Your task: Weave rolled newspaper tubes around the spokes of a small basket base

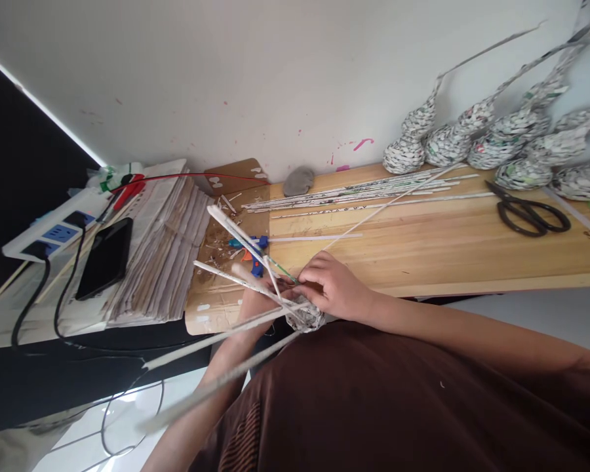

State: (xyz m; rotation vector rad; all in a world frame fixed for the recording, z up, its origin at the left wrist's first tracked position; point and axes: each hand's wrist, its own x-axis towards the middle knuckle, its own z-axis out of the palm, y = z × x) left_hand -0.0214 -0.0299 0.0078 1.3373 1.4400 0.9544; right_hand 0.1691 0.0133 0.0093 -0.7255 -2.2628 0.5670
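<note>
A small woven piece of rolled paper (305, 316) is held close against the brown shirt at the table's front edge. Several long paper tubes (221, 333) stick out from it to the left. My right hand (332, 283) is closed at its top, fingers pinched on a thin paper strip (373, 213) that runs up to the right. On the piece's left side is my left hand (268, 295), partly hidden behind the tubes, its fingers wrapped against the weaving.
Paper tubes (344, 196) and a grey stone (299, 181) lie behind. Black scissors (526, 213) and woven gourd shapes (403, 156) are right. Newspapers (172, 242), a phone (105, 257), a power strip (54, 226) and a blue glue gun (257, 252) are left.
</note>
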